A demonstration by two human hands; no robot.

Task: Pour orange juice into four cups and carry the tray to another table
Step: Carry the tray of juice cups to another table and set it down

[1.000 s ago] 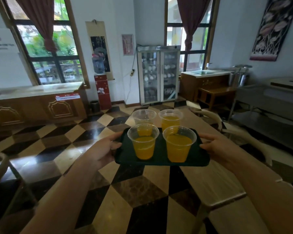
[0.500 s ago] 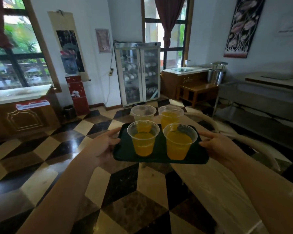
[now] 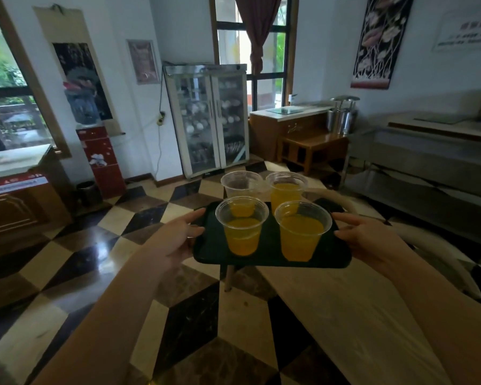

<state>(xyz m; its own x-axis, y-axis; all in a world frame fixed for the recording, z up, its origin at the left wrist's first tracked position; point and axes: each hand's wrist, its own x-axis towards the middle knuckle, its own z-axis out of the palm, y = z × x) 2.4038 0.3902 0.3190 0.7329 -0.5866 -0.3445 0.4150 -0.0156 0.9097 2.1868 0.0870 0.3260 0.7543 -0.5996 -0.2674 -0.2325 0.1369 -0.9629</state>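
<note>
Tray (image 3: 270, 257) nearer table (image 3: 345, 301), four orange-filled cups (image 3: 242, 232)

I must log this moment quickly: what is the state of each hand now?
Left hand: closed on the left edge of the tray.
Right hand: closed on the tray's right edge.

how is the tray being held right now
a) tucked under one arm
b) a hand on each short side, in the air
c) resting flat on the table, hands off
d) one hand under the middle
b: the left hand grips the left edge of the tray and the right hand grips the right edge, with the four cups of juice on it and a table leg and floor showing beneath.
</note>
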